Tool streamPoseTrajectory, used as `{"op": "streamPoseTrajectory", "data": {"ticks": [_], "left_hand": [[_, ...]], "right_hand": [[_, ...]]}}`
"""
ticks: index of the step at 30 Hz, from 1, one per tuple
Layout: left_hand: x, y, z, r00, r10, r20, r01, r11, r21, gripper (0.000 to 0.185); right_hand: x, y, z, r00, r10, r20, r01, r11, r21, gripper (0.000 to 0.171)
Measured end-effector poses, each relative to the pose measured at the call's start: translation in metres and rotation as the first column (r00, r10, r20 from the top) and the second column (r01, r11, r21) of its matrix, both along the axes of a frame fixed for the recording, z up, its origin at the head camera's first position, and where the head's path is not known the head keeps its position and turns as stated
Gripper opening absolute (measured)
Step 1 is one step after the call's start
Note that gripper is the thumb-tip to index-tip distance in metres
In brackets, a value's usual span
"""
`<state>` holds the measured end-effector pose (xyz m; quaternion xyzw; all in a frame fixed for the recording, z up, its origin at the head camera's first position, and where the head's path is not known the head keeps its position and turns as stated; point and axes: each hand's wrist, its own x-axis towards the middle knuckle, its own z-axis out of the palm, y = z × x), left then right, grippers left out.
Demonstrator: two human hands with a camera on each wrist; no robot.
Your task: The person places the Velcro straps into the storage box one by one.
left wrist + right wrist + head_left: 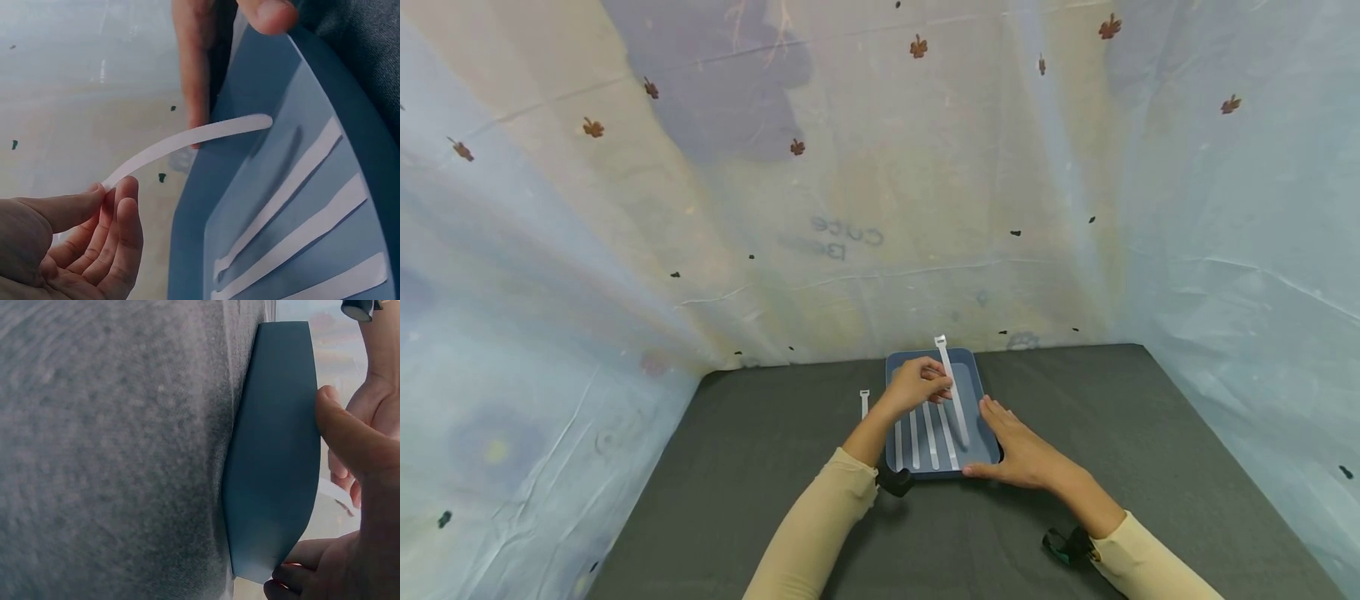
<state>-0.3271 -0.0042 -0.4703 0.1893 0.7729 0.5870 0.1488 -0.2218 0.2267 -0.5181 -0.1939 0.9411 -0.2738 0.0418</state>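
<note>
My left hand (pixel 919 383) is over the blue tray (pixel 973 392) and pinches a white cable strap (pixel 957 408) between thumb and fingers. Its slotted head sticks up past the hand, while the tail slants down over the tray's right part. In the left wrist view the held strap (pixel 187 139) bends in an arc. Several similar straps (pixel 930 437) lie side by side in the tray. At the tray's near right corner, my right hand (pixel 1018 450) rests with extended fingers along the side and its thumb at the near edge.
Another white strap (pixel 864 402) lies on the dark grey cloth (pixel 760 467) left of the tray, partly hidden by the left arm. A printed pale curtain (pixel 880 308) hangs close behind the tray and along both sides.
</note>
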Motion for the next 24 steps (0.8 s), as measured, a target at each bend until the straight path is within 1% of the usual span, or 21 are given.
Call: {"op": "streamPoseTrajectory", "data": {"ticks": [9,13,16,21,24], "left_hand": [[-0.004,0.013,-0.012,1.0,0.019,0.024,-0.018,1.0,-0.02,0.018],[-0.006,0.017,-0.017,0.998,0.04,0.039,-0.039,0.999,-0.032,0.015],[-0.007,0.02,-0.02,0.998,0.05,0.037,-0.048,0.998,-0.051,0.012],[-0.006,0.024,-0.022,0.999,0.049,0.023,-0.047,0.996,-0.075,0.009],[-0.006,0.028,-0.022,0.998,0.06,0.019,-0.057,0.993,-0.104,0.008]], "right_hand": [[0.001,0.001,0.002,1.0,0.005,0.015,-0.005,1.0,-0.003,0.128],[0.0,0.002,0.001,1.0,0.01,0.019,-0.01,1.0,-0.002,0.128],[0.0,0.004,0.001,0.999,0.018,0.033,-0.018,1.0,-0.021,0.127],[-0.001,0.007,0.0,0.998,0.035,0.056,-0.031,0.998,-0.059,0.126],[-0.002,0.008,-0.002,0.998,0.041,0.054,-0.038,0.997,-0.062,0.126]]}}
